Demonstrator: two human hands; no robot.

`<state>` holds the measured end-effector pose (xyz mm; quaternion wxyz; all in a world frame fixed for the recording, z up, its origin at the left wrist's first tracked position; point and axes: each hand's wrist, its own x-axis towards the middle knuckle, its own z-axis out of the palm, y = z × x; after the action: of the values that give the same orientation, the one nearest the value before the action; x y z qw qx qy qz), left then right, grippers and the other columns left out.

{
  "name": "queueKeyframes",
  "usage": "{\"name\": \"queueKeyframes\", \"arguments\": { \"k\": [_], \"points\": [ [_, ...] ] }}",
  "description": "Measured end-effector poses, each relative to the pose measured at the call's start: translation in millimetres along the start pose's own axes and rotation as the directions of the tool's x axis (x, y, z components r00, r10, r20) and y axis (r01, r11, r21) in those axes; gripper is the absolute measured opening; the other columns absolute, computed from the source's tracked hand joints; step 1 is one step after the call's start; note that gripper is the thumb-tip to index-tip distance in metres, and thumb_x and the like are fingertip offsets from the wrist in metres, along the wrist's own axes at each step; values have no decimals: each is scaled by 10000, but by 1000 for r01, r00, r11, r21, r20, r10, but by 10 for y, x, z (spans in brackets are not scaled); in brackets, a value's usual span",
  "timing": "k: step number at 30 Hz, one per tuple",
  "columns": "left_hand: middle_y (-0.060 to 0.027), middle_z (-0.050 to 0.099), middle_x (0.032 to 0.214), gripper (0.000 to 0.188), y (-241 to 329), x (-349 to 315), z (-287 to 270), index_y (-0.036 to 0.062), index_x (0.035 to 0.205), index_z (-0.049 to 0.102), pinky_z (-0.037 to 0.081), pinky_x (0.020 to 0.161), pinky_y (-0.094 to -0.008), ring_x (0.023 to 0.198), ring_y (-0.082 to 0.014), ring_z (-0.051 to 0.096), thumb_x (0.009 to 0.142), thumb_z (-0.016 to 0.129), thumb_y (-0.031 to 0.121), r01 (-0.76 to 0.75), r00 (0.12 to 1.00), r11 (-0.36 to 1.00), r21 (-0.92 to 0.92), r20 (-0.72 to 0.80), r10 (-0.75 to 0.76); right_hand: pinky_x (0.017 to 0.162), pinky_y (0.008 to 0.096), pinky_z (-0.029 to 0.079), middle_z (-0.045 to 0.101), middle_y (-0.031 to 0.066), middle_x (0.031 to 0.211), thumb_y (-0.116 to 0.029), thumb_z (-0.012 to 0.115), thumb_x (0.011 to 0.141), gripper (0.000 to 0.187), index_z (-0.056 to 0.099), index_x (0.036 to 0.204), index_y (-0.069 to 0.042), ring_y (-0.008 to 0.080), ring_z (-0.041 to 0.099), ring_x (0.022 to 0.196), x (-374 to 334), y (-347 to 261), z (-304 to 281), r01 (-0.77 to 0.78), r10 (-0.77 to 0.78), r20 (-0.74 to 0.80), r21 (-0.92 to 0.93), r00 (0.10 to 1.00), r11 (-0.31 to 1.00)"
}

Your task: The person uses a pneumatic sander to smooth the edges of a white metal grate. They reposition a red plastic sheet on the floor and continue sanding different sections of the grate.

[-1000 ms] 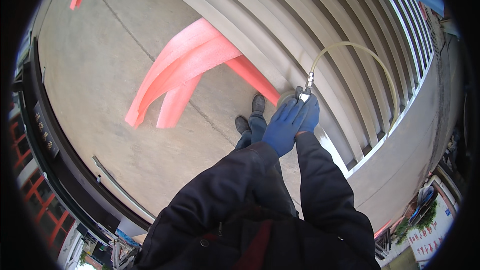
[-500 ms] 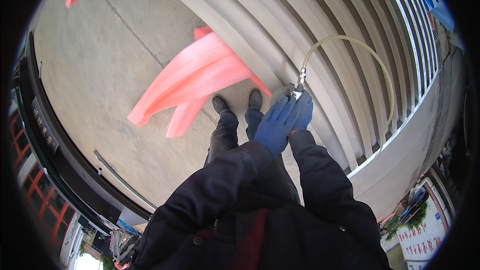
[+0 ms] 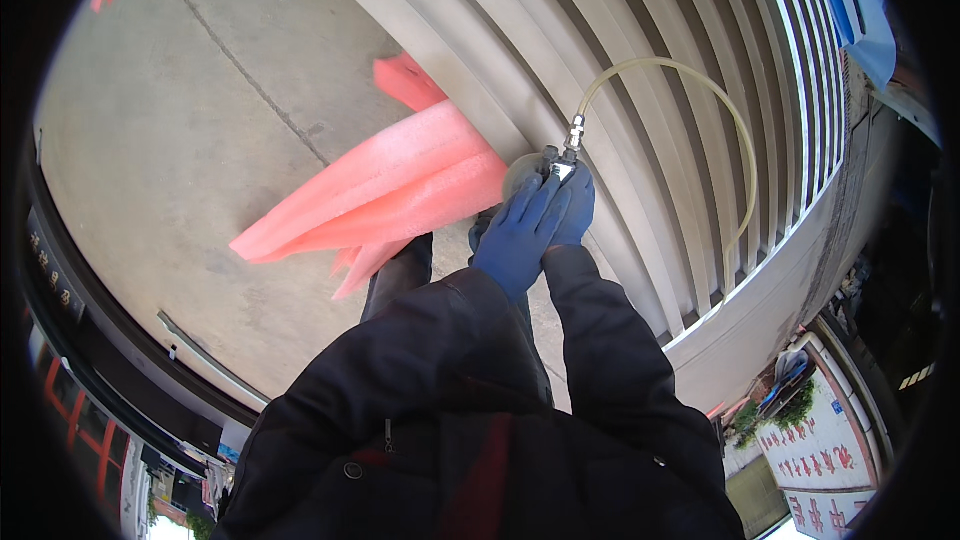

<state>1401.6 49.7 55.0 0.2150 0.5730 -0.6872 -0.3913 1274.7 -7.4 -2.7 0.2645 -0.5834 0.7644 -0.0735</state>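
Note:
An air sander (image 3: 563, 169) with a round pad rests against the edge of the light grey metal slats (image 3: 465, 85). Both my hands, in blue gloves, are closed over its body. My left hand (image 3: 518, 240) lies over its top with fingers pressed together. Beside it, my right hand (image 3: 576, 208) wraps the tool's right side; its thumb is hidden. From the sander's metal fitting (image 3: 575, 130) a clear yellowish air hose (image 3: 690, 70) arcs to the right across the slats.
A crumpled pink foam sheet (image 3: 390, 175) lies left of the slats, in front of my legs and over my shoes. A thin metal strip (image 3: 210, 358) is on the concrete floor (image 3: 190, 130) at the lower left. A blue sheet (image 3: 865, 30) hangs at the upper right.
Hands and sander sit slightly further left and higher in view, still together. The foam has shifted and now hides most of my shoes. The whole view has moved a little.

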Motion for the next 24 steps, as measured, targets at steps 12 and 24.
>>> {"name": "queueKeyframes", "arguments": {
  "k": [12,24],
  "points": [
    [-157,385,1770,959,-396,301,-559,109,1738,383,398,1298,-486,1624,-429,378,847,718,-14,54,998,998,-23,-30,-55,918,525,563,717,195,1179,-285,721,1014,304,642,1196,-55,394,686,1136,334,-722,177,-32,33,-8,134,999,990],
    [-149,366,1785,897,-535,406,-711,42,1725,371,388,1305,-475,1638,-418,358,886,687,0,85,995,996,9,-55,-84,933,535,557,715,213,1167,-298,715,1024,312,645,1196,-47,412,691,1122,475,-903,273,-33,33,1,153,999,988]
  ]
}}
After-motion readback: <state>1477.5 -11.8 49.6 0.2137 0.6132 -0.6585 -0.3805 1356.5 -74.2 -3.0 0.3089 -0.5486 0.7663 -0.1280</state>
